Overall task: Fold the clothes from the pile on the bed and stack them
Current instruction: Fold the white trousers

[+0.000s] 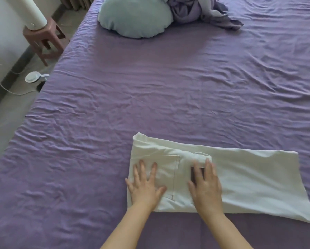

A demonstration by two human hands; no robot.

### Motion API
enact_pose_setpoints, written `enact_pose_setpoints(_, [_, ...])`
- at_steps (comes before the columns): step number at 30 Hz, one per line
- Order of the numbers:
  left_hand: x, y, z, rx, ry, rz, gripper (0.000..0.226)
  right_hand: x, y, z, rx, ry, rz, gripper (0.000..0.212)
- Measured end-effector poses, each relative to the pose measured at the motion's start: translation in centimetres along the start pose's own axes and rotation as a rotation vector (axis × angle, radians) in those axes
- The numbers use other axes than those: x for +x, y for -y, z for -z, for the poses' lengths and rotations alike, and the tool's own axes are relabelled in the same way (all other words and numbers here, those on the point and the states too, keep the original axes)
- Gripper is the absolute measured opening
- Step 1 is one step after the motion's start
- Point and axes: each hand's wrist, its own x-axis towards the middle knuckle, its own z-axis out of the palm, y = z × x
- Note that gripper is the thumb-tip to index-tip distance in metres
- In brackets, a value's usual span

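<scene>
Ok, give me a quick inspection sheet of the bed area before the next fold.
Surface: bed, purple sheet, wrinkled.
Job's things: white trousers lying flat, partly folded; pile at the far end.
Clutter: cushion beside the pile.
Hands: left hand and right hand flat on the trousers.
Cables: white cord on the floor, left of the bed.
Surroundings: stool, round white device on the floor.

Two bare forearms reach into view from the bottom edge, each ending in a bare hand: the left hand [146,188] and the right hand [205,186]. No sleeve shows on either forearm.
</scene>
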Motion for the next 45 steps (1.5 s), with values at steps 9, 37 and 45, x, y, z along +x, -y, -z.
enact_pose_setpoints(9, [2.2, 4.4, 2.9, -1.227, -0.087, 0.262, 0.089, 1.2, -1.8, -3.9, -0.178, 0.547, -0.002, 0.071])
enact_pose_setpoints(37, [-0.9, -31.2, 6.7, -0.397, -0.162, -0.704, 0.044, 1.5, -24.3, 17.2, 0.632, 0.015, -0.534, 0.035])
enact_pose_setpoints(45, [2.7, -36.7, 1.6, 0.093, -0.110, -0.690, 0.061, 0.4, -30.4, 10.4, 0.480, 0.044, -0.620, 0.052])
